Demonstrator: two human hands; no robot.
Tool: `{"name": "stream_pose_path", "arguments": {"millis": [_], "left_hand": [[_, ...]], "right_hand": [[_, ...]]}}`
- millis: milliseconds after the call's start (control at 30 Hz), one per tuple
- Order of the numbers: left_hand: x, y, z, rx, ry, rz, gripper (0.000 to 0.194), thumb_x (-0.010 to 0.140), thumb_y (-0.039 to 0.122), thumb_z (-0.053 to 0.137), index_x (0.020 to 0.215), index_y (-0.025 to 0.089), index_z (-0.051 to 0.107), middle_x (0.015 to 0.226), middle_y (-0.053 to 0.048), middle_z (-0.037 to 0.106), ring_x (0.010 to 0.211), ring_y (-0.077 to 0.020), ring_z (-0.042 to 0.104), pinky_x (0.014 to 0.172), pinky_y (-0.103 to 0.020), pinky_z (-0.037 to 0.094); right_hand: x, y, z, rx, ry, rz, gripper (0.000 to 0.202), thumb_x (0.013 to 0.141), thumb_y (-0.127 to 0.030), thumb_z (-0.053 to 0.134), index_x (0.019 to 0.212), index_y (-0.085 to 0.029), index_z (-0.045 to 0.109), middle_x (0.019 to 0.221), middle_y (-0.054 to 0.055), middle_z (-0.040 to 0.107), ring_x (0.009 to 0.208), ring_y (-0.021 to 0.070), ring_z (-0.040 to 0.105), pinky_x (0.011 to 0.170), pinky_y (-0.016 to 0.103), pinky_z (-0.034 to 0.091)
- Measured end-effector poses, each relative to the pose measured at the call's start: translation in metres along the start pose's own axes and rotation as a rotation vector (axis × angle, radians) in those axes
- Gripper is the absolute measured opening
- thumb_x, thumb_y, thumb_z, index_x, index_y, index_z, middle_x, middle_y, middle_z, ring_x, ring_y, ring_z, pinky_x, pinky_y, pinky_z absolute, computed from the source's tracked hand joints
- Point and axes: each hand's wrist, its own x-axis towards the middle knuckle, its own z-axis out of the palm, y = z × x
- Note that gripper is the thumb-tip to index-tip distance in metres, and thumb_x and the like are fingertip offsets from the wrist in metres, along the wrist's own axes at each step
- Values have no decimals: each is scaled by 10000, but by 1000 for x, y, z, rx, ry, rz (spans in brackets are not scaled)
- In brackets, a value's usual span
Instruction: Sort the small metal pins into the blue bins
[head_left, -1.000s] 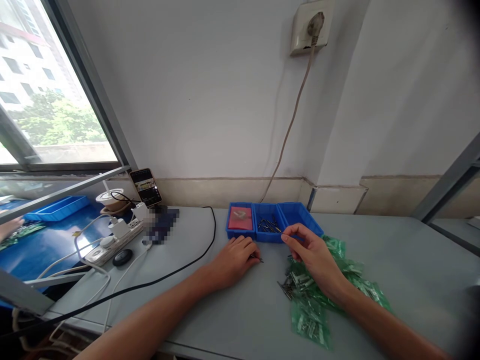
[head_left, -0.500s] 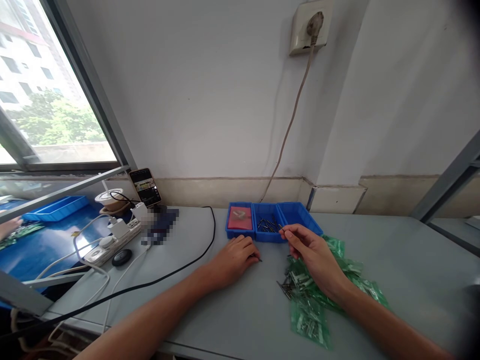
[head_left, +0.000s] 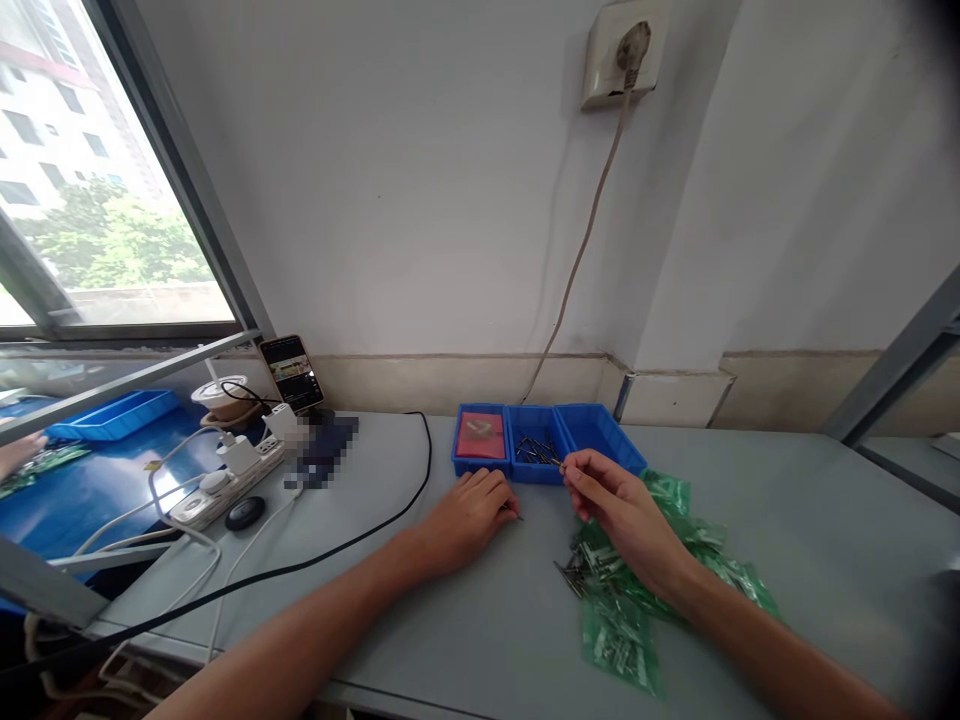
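Observation:
My left hand [head_left: 474, 515] rests on the grey table, its fingers closed around a thin dark pin-like piece whose tip [head_left: 520, 517] sticks out to the right. Just right of it, my right hand [head_left: 619, 505] is raised in a pinch at the front of the blue bins. Between thumb and fingertips it grips a small metal pin-like piece [head_left: 561, 467], mostly hidden. Several thin dark metal pins [head_left: 534, 452] lie in the middle blue bin [head_left: 536, 475]. Under and beside my right hand are green plastic bags [head_left: 619, 640] of metal parts, with loose metal pins [head_left: 571, 578] at their left edge.
A left blue bin [head_left: 480, 466] holds a pink packet [head_left: 480, 436]; another blue bin [head_left: 600, 440] stands at right. A black cable [head_left: 330, 564] crosses the table. A power strip [head_left: 225, 492], a round black object [head_left: 244, 514] and a phone [head_left: 291, 372] stand left.
The fingertips of my right hand have shifted slightly, and the piece in them now points lower. My left hand stays almost still.

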Motion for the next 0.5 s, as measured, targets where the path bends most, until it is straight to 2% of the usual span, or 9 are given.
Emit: {"name": "stream_pose_path", "arguments": {"millis": [133,333,500], "left_hand": [[-1,-2,1,0,43,25,146,1149,241,487,1057,188,587,1084,-48,670,954,-204,585,857,-339,431],[-1,-6,5,12,63,43,145,1152,267,496,1081,192,596,1086,-43,683,974,-204,591,868,-340,419],[-1,-6,6,16,68,50,138,1147,269,513,1077,194,605,1085,-39,687,973,-202,592,870,-340,426]], "right_hand": [[0,2,0,194,-22,62,412,907,-617,768,814,-238,633,808,2,511,693,177,463,610,306,412],[4,6,-1,370,-35,185,474,924,-552,789,698,-222,535,697,-40,366,587,135,301,524,291,308],[6,10,-3,290,19,195,384,901,-538,817,794,-208,652,770,-13,492,630,135,409,548,276,367]]}}
